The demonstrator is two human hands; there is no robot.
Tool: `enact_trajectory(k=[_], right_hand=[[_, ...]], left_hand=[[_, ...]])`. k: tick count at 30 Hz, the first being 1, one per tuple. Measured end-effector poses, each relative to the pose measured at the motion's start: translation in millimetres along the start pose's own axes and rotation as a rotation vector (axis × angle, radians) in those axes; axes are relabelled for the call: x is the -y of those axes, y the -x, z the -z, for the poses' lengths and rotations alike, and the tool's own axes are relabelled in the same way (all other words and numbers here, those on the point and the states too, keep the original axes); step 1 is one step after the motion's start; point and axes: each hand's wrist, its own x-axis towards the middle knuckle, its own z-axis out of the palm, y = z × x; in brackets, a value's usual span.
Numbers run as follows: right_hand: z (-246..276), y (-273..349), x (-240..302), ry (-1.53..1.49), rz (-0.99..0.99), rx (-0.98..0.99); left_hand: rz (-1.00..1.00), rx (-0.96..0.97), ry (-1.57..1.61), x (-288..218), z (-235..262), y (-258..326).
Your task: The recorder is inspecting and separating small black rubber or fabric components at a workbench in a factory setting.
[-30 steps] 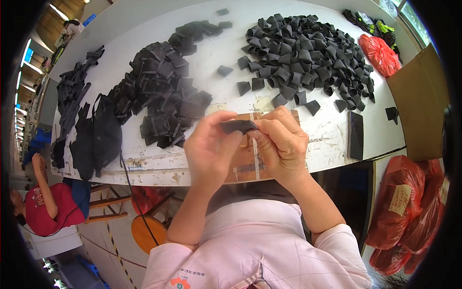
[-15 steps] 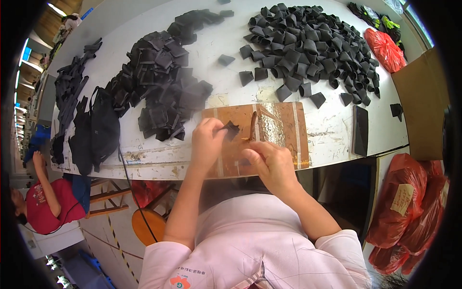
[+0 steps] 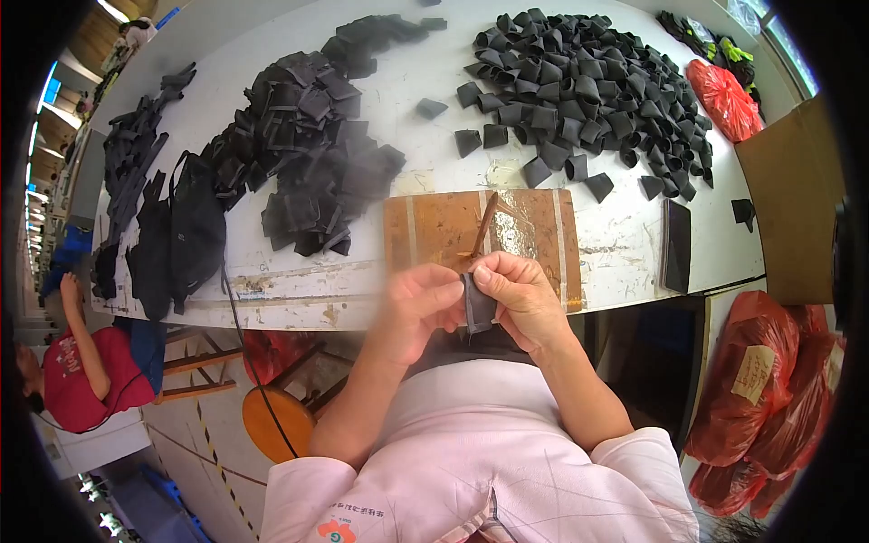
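Note:
At the front edge of the brown board [image 3: 439, 217], both my hands are closed on a small black fabric piece [image 3: 481, 306]. My left hand [image 3: 418, 309] pinches its left edge and upper corner. My right hand [image 3: 520, 300] grips the top and right side with thumb and fingers. The piece hangs downward, with a pale thread at its lower end. Just beyond my fingertips, a thin brown stick [image 3: 486, 224] slants across a shiny, wet-looking patch [image 3: 514, 226] on the board. Whether my fingers touch the stick's lower end, I cannot tell.
Black fabric pieces form a heap [image 3: 308, 118] at left and a pile of folded loops [image 3: 588, 90] at right. Black strips [image 3: 131, 172] and a black bag-like item [image 3: 195, 235] lie far left. A phone [image 3: 676, 244] and carton [image 3: 801, 199] stand right. Someone in red [image 3: 95, 366] sits left.
My left hand has brought the black piece nearer to me and to the right, and my right hand has joined it there. The stick's upper end has swung rightward.

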Motion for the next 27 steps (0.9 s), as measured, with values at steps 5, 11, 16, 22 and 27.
enact_trajectory(k=[5, 11, 16, 22, 27], right_hand=[[0.0, 2.5, 6.3, 0.278, 0.053, -0.033], [-17.5, 11.9, 2.8, 1.315, 0.996, -0.496], [-14.2, 14.5, -6.4, 1.069, 0.773, -0.230], [-13.4, 1.1, -8.7, 1.314, 0.932, -0.439], [-19.3, 12.9, 20.4, 0.409, 0.350, -0.141]], left_hand=[[0.025, -0.023, -0.156, -2.4, -0.1, -0.3], [-0.280, -0.215, -0.572, 7.6, -10.6, 1.7], [-0.676, -0.301, -0.987, 15.5, -30.3, 6.5], [-0.355, -0.366, -0.141, 7.2, -35.4, -3.2], [-0.086, 0.131, 0.467, -7.5, -27.6, 7.5]])
